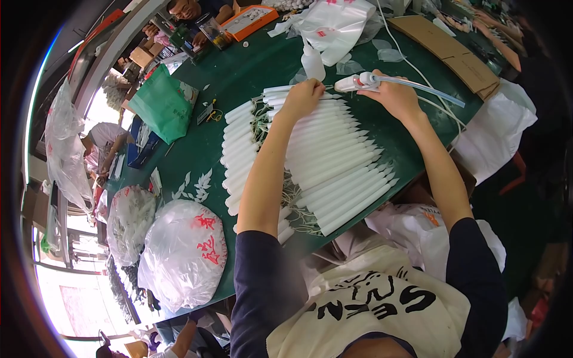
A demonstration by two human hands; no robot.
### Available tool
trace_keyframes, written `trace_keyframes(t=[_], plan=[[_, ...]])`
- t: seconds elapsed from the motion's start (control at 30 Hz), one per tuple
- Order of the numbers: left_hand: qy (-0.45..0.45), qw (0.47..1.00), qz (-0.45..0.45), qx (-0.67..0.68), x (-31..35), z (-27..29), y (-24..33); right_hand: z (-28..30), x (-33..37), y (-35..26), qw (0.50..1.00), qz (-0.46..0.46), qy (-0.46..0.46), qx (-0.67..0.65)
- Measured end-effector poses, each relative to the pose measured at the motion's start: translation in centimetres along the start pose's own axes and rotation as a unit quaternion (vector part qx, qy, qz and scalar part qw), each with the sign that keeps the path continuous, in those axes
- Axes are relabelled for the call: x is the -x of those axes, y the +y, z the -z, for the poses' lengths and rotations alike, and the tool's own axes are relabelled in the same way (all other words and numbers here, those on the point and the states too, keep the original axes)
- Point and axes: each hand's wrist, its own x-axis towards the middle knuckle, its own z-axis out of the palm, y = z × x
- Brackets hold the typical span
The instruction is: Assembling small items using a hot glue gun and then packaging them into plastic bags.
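Note:
A white glue gun [357,82] with a long clear stick [430,91] at its back is in my right hand [395,95], fingers wrapped round it. Its nozzle points left, toward my left hand [303,99]. That hand is closed at the far end of a row of white taper-candle-shaped sticks [334,140], and what its fingers pinch is hidden. The sticks lie side by side, pointed tips to the right. Thin wires [261,125] run between them and a second row of white sticks [239,140] on the left.
A white squeeze bottle [312,62] stands beyond my hands, before a white plastic bag [334,27]. A green bag [161,101], a stuffed clear bag [179,256] and white leaf-shaped pieces [200,186] lie left. Flat cardboard [444,51] and a white cord are at right. Other people sit farther off.

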Motion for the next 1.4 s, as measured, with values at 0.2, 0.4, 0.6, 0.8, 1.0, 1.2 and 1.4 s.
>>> trace_keyframes(t=[0.2,0.4,0.6,0.8,1.0,1.2,1.4], plan=[[0.000,1.000,-0.008,0.006,0.0,0.1,0.1,0.0,0.1,0.3,1.000,-0.001,0.010,-0.008],[-0.013,0.999,-0.010,0.030,0.2,0.3,0.2,-0.2,0.4,0.7,0.999,-0.045,-0.016,-0.022],[-0.017,0.999,-0.003,0.036,0.3,0.4,0.2,-0.4,0.6,2.3,0.981,-0.143,-0.015,-0.131],[-0.015,0.999,0.001,0.031,0.3,0.4,0.3,0.6,1.0,4.6,0.917,-0.232,-0.047,-0.321],[-0.009,0.999,-0.005,0.050,0.3,0.5,0.3,1.0,0.8,4.1,0.929,-0.230,-0.095,-0.274],[-0.004,0.996,-0.017,0.087,0.5,0.8,0.3,0.7,-0.2,2.0,0.930,-0.203,-0.130,-0.278],[-0.009,0.996,-0.022,0.084,0.6,1.1,0.4,0.6,-0.5,1.6,0.932,-0.177,-0.133,-0.288]])
